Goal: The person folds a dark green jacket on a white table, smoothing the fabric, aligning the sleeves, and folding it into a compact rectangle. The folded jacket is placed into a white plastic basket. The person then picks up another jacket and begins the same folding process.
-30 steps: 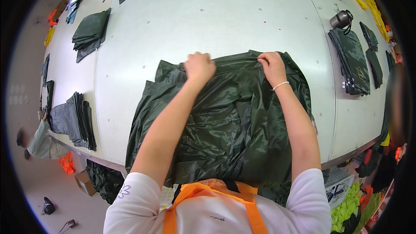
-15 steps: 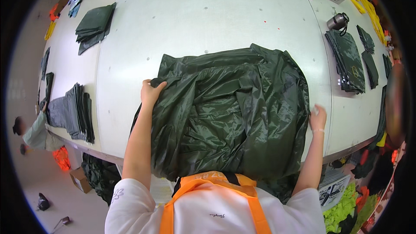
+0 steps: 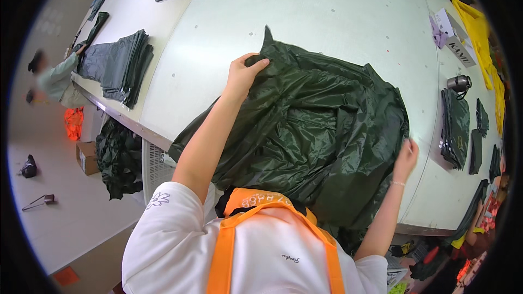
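A dark green raincoat [image 3: 310, 130] sprawls across the middle of the white table [image 3: 338, 16] – the left hand [image 3: 242, 76] pinches its upper-left edge, the right hand [image 3: 406, 155] grips its lower-right edge, the garment stretched diagonally between them.

Dark green raincoat [image 3: 321, 130] of glossy, crinkled waterproof fabric, spread in a broad rumpled heap across the near part of the white tabletop [image 3: 327, 16]. Far-left corner lifted into a pointed peak, right edge raised slightly, near edge spilling over the tabletop's front rim. Creased and unevenly bunched throughout.
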A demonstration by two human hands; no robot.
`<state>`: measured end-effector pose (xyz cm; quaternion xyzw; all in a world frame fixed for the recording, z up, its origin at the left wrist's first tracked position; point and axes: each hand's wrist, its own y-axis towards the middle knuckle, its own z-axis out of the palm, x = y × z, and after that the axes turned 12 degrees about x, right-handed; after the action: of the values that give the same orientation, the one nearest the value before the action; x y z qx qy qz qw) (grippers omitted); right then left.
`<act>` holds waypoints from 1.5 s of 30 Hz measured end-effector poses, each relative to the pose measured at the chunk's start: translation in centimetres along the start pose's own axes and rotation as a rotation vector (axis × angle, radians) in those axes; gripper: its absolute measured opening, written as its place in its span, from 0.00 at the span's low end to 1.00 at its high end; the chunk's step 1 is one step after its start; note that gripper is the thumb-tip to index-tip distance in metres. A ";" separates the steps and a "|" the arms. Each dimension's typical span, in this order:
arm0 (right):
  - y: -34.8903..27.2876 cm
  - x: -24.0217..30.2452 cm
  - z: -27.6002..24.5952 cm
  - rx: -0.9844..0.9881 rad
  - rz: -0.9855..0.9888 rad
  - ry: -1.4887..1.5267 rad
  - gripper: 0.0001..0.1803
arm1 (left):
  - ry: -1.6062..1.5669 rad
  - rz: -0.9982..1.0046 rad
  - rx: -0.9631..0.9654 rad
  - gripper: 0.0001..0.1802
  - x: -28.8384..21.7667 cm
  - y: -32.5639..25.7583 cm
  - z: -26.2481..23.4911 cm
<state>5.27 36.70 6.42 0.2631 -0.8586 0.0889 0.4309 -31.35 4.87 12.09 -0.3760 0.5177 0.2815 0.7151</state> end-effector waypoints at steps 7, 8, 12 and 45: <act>-2.2 26.9 11.0 0.580 -0.581 0.195 0.13 | 0.566 0.476 -0.002 0.07 -1.9 -5.3 2.6; -2.3 28.6 12.0 0.634 -0.678 0.204 0.13 | 0.616 0.515 -0.005 0.07 -2.0 -5.8 2.8; -2.0 30.6 14.4 0.725 -0.786 -0.096 0.11 | 0.767 0.665 -0.048 0.09 -2.1 -6.8 3.2; -7.2 29.9 11.2 0.480 -0.754 -0.223 0.09 | 0.664 0.821 -0.107 0.06 -2.5 -10.2 4.4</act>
<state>-13.35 15.13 22.55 0.6574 -0.6992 0.0937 0.2650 -21.70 2.74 17.79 -0.2470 0.8057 0.4303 0.3235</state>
